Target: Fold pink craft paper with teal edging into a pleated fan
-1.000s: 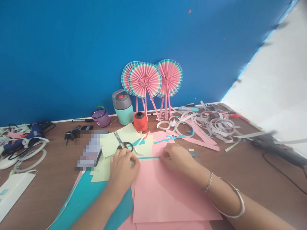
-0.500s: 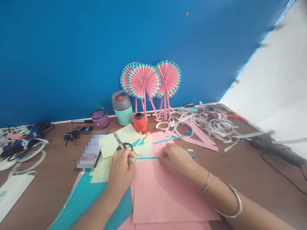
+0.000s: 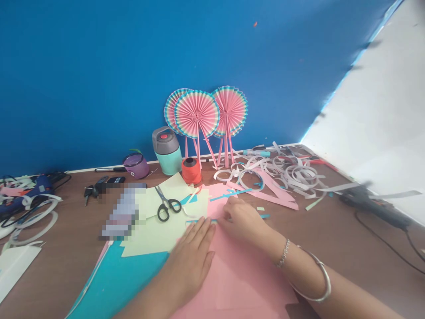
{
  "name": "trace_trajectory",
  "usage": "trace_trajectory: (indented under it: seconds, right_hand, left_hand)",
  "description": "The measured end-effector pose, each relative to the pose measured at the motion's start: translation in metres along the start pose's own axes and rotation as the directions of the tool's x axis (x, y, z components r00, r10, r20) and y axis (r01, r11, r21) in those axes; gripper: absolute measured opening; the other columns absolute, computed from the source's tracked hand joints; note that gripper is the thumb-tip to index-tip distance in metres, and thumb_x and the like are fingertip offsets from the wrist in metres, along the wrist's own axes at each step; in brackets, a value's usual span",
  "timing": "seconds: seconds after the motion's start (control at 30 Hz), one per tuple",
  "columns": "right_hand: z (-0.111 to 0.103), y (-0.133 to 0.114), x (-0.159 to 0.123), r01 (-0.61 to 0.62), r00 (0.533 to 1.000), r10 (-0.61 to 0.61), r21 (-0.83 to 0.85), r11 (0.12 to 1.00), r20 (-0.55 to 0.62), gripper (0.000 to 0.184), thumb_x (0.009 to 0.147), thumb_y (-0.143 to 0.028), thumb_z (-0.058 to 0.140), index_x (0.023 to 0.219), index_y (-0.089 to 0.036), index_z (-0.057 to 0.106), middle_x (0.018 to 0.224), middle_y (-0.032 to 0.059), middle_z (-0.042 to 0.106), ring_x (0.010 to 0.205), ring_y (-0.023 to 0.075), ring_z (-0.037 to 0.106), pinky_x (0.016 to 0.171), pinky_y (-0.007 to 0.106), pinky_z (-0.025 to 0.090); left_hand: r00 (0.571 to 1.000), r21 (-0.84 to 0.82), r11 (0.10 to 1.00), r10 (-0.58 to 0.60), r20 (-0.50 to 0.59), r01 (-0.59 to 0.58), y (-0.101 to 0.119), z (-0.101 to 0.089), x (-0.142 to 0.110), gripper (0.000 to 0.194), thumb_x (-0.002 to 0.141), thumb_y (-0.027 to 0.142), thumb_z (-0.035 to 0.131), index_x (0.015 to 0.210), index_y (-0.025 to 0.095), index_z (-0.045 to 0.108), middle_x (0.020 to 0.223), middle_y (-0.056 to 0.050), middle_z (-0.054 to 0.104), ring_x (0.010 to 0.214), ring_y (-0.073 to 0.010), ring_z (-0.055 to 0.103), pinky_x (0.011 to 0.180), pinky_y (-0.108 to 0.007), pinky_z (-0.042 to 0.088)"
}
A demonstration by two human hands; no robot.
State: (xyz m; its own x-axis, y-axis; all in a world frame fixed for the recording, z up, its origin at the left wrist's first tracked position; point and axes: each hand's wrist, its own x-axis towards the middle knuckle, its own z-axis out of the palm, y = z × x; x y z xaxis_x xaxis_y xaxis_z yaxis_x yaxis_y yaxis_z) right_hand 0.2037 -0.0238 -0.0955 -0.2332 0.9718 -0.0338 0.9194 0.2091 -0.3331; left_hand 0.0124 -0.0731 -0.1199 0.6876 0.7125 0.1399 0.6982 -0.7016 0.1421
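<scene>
A pink paper sheet (image 3: pixel 245 274) lies in front of me, with a narrow blue and pale green strip (image 3: pixel 191 221) along its far edge. My left hand (image 3: pixel 194 252) rests flat on the sheet, fingers extended toward that edge. At the far edge, my right hand (image 3: pixel 244 219) is closed, its fingertips curled down against the strip and paper; what they pinch, if anything, is hidden. Black-handled scissors (image 3: pixel 168 207) lie slightly spread on pale green paper (image 3: pixel 149 235), left of the hands. Beneath is a teal sheet (image 3: pixel 133 274).
Pleated pink paper fans (image 3: pixel 197 115) lean against the blue wall. Before them stand a teal flask (image 3: pixel 168 155), a red spool (image 3: pixel 191 172) and a purple cup (image 3: pixel 137 166). Curled paper strips (image 3: pixel 299 173) pile up at right, near a dark glue gun (image 3: pixel 375 208). A pixelated phone-like object (image 3: pixel 121 217) lies left.
My left hand has moved off the scissors' handles and come right, flattening onto the pink sheet. The scissors now lie free. My right hand stays at the far edge.
</scene>
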Motion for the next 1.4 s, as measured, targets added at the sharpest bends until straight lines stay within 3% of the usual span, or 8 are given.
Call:
trace_trajectory:
  seconds: [0.1, 0.33, 0.53, 0.87, 1.13, 1.27, 1.4]
  right_hand:
    - [0.000, 0.005, 0.000, 0.042, 0.998, -0.043, -0.030, 0.999, -0.039, 0.016, 0.073, -0.018, 0.053, 0.058, -0.015, 0.053, 0.077, 0.0059, 0.053, 0.078, 0.0168, 0.047, 0.066, 0.025, 0.031]
    - [-0.008, 0.013, 0.001, -0.003, 1.000, 0.004, -0.050, 0.999, 0.020, 0.014, 0.069, -0.018, 0.054, 0.055, -0.015, 0.051, 0.073, 0.0055, 0.053, 0.078, 0.0179, 0.047, 0.066, 0.026, 0.032]
    - [-0.018, 0.012, 0.002, -0.073, 0.994, 0.076, -0.040, 0.997, 0.080, 0.011, 0.066, -0.020, 0.055, 0.057, -0.015, 0.052, 0.073, 0.0054, 0.054, 0.073, 0.0166, 0.046, 0.058, 0.024, 0.030]
    - [-0.023, 0.018, 0.004, -0.083, 0.984, 0.086, -0.027, 0.996, 0.155, 0.022, 0.066, -0.018, 0.055, 0.045, -0.017, 0.047, 0.051, 0.0001, 0.042, 0.058, 0.0132, 0.041, 0.052, 0.025, 0.025]
    - [-0.032, 0.038, 0.006, -0.121, 0.980, 0.125, -0.038, 0.992, 0.154, 0.026, 0.063, -0.021, 0.056, 0.046, -0.018, 0.037, 0.055, -0.0003, 0.041, 0.054, 0.0114, 0.038, 0.048, 0.026, 0.021]
    - [-0.039, 0.048, 0.007, -0.174, 0.957, 0.183, -0.060, 0.983, 0.223, 0.036, 0.069, -0.025, 0.052, 0.043, -0.018, 0.028, 0.047, -0.0025, 0.027, 0.048, 0.0101, 0.031, 0.048, 0.027, 0.018]
    - [-0.044, 0.049, 0.006, -0.182, 0.965, 0.177, 0.004, 0.983, 0.195, 0.034, 0.073, -0.030, 0.051, 0.048, -0.018, 0.032, 0.052, -0.0027, 0.034, 0.051, 0.0095, 0.033, 0.047, 0.026, 0.018]
  left_hand:
    - [1.000, 0.003, 1.000, -0.016, 0.018, 0.016, -0.001, 0.002, 0.000, 0.049, 0.094, 0.030, 0.031, 0.140, 0.015, 0.027, 0.146, -0.011, 0.031, 0.135, -0.0239, 0.025, 0.107, -0.046, 0.034]
    - [0.998, 0.006, 1.000, -0.028, 0.050, 0.028, 0.001, 0.000, 0.001, 0.047, 0.095, 0.030, 0.030, 0.139, 0.014, 0.031, 0.146, -0.011, 0.030, 0.135, -0.0244, 0.025, 0.106, -0.047, 0.036]
    - [0.999, 0.004, 1.000, -0.028, 0.042, 0.028, 0.001, 0.000, 0.001, 0.047, 0.094, 0.030, 0.031, 0.139, 0.015, 0.030, 0.146, -0.010, 0.029, 0.135, -0.0242, 0.025, 0.106, -0.047, 0.035]
    - [0.999, 0.038, 0.999, -0.010, 0.039, 0.009, 0.000, 0.000, 0.001, 0.049, 0.094, 0.028, 0.032, 0.140, 0.014, 0.028, 0.145, -0.012, 0.031, 0.134, -0.0247, 0.026, 0.104, -0.047, 0.037]
    - [0.997, 0.061, 0.998, -0.005, -0.071, 0.009, -0.005, 0.018, -0.006, 0.053, 0.093, 0.030, 0.034, 0.143, 0.018, 0.022, 0.148, -0.008, 0.028, 0.136, -0.0241, 0.025, 0.107, -0.045, 0.033]
    - [0.996, 0.126, 0.992, -0.005, -0.090, 0.016, -0.005, 0.019, -0.009, 0.051, 0.093, 0.031, 0.035, 0.141, 0.016, 0.027, 0.146, -0.010, 0.033, 0.133, -0.0245, 0.030, 0.104, -0.043, 0.037]
    - [0.992, 0.164, 0.987, 0.016, -0.126, 0.005, -0.006, 0.019, -0.012, 0.049, 0.089, 0.024, 0.038, 0.138, 0.024, 0.033, 0.144, -0.009, 0.036, 0.131, -0.0276, 0.033, 0.100, -0.045, 0.039]
